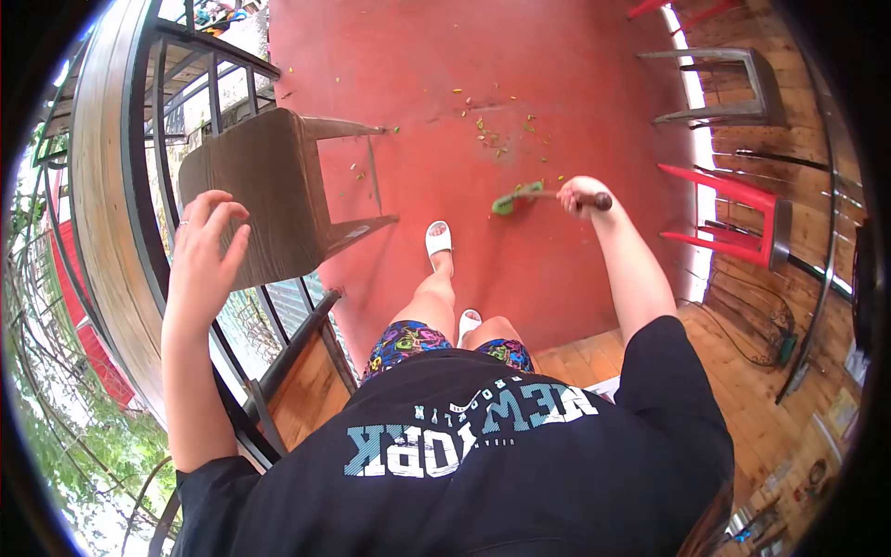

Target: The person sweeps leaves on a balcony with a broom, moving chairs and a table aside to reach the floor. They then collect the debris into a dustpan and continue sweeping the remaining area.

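Observation:
My right hand (583, 196) is wrapped round the brown handle of a broom (516, 197), whose green head is down by the red floor (436, 176). Beyond the broom head, small yellow-green leaf-like bits (492, 135) lie scattered. On the other side, my left hand (206, 243) holds nothing, its fingers apart and slightly bent. It overlaps the edge of a dark brown stool (264, 186) in this view. Between the two hands, my feet in white slides (438, 238) stand on the floor, one ahead of the other.
A black metal railing with a wooden top rail (97, 186) runs along the left, with greenery beyond. Along the right stand a grey stool (756, 88) and a red stool (766, 218) near plank boards (742, 306). A dark cable (766, 325) lies there.

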`<state>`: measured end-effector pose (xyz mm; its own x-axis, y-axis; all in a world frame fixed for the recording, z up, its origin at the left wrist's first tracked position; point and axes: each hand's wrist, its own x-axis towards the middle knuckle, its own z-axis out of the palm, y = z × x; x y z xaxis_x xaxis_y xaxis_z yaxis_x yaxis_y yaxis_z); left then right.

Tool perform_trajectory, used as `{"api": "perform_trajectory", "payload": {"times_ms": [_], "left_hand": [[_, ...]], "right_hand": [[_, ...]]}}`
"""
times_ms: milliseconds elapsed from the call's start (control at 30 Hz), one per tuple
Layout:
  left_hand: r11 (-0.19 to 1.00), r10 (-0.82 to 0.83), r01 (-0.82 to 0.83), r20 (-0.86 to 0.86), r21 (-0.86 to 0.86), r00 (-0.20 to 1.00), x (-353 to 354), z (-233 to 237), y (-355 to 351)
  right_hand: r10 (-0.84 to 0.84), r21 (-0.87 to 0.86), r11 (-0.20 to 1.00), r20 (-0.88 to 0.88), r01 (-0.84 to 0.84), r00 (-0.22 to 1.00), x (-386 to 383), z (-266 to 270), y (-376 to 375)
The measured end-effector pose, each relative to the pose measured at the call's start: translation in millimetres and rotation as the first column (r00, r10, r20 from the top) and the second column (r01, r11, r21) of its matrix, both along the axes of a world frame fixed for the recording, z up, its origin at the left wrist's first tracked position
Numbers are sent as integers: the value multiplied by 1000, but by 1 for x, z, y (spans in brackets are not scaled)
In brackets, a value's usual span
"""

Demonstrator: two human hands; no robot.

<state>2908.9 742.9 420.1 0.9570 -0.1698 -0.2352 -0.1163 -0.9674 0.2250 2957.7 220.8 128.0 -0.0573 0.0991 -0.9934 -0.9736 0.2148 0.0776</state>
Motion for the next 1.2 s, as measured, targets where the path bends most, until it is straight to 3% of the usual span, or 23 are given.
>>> {"api": "perform_trajectory", "payload": {"times_ms": [67,200,267,333,367,433,533,667,833,967,1033,1200], "left_hand": [[1000,-15,14,-13,-16,1000,1,0,2],[999,4,-5,-48,-35,999,5,0,4],[1000,-3,2,-30,-27,1000,5,0,7],[999,20,-22,-44,-44,999,6,2,6],[998,33,-35,-49,-53,998,6,3,7],[998,30,-34,-83,-48,996,7,4,9],[999,1,-3,-65,-32,998,6,2,14],[999,-42,43,34,-17,999,5,-4,18],[998,-17,16,25,57,1000,3,-7,17],[992,119,-112,-113,64,987,15,-27,16],[994,98,-106,-180,-34,979,40,-39,-3],[995,-28,-18,-444,-98,896,129,-108,-44]], "right_hand": [[6,-19,1000,-8,-6,1000,38,11,12],[127,-103,989,174,-110,977,48,25,20],[136,-128,986,262,-105,956,30,39,15],[274,-210,954,322,-213,906,7,42,-1],[373,-310,910,317,-276,872,-5,58,0],[417,-363,880,276,-308,866,-39,63,-14],[464,-352,861,253,-366,849,-91,76,-34],[384,-386,872,153,-303,911,-137,91,-49],[230,-351,920,129,-172,965,-152,93,-67],[228,-354,917,91,-182,970,-140,93,-90],[146,-309,944,69,-118,987,-131,92,-107],[267,-323,920,101,-222,958,-84,90,-141]]}}
